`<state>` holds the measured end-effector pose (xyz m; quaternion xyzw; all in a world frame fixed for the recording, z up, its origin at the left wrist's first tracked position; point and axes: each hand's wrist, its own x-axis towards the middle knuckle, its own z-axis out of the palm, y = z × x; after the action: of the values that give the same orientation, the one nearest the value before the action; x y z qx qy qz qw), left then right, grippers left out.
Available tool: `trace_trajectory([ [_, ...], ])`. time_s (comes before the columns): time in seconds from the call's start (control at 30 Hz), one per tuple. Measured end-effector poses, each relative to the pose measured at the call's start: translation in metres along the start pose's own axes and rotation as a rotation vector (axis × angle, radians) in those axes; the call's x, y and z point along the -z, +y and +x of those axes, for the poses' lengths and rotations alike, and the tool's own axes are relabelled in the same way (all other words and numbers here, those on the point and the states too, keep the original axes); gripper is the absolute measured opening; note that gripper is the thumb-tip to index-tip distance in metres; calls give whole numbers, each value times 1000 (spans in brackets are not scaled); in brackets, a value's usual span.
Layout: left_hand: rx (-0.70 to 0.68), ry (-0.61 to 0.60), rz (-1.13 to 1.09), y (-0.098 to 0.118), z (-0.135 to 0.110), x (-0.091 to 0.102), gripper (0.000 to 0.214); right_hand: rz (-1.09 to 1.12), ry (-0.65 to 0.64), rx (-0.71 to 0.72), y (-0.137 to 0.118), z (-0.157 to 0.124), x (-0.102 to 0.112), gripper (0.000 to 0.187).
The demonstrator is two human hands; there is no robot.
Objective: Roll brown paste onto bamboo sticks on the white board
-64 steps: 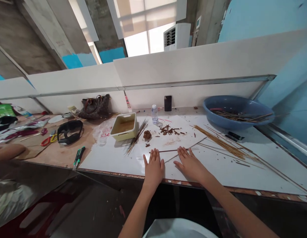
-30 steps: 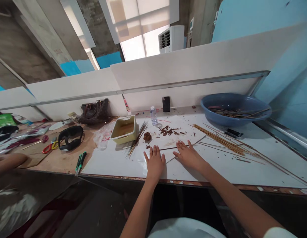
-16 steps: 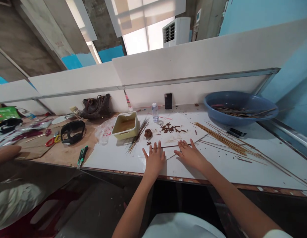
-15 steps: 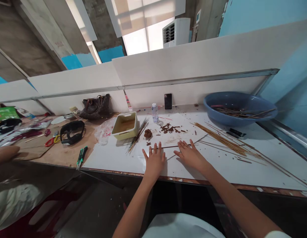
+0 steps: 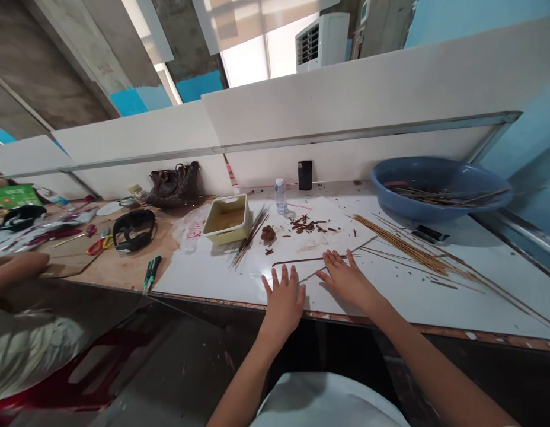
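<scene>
My left hand [image 5: 284,296] lies flat on the white table [image 5: 204,276], fingers stretched out, holding nothing. My right hand [image 5: 346,279] also rests flat beside it, fingers spread. Just beyond both sets of fingertips lies a thin brown-coated stick [image 5: 297,261], apart from the left hand and close to the right fingertips. A brown lump of paste [image 5: 268,232] and scattered brown bits [image 5: 308,225] sit farther back.
A cream tray [image 5: 226,218] with dark sticks [image 5: 248,237] beside it, a small bottle [image 5: 281,196], a phone [image 5: 305,174], bare bamboo sticks [image 5: 403,249] and a blue basin [image 5: 435,187] lie behind. Left: goggles [image 5: 133,228], scissors [image 5: 97,244], green pens [image 5: 151,273], another person's arm [image 5: 15,270].
Both hands have slid back toward the table's front edge, the left one more. The coated stick now lies clear of the fingers. The view has shifted slightly.
</scene>
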<state>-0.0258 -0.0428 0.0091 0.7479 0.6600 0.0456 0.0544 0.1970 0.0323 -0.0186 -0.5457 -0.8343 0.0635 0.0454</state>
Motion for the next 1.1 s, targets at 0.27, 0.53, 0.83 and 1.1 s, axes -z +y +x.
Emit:
trace_trajectory([
  [0.27, 50, 82, 20, 2, 9, 6, 61, 9, 1, -4, 0, -6, 1, 79],
  [0.53, 31, 49, 24, 3, 13, -7, 63, -6, -11, -1, -2, -7, 2, 82],
  [0.83, 190, 114, 67, -6, 31, 7, 66, 2, -28, -26, -3, -10, 4, 80],
  [1.1, 75, 68, 15, -1, 17, -9, 63, 14, -24, -20, -5, -10, 3, 85],
])
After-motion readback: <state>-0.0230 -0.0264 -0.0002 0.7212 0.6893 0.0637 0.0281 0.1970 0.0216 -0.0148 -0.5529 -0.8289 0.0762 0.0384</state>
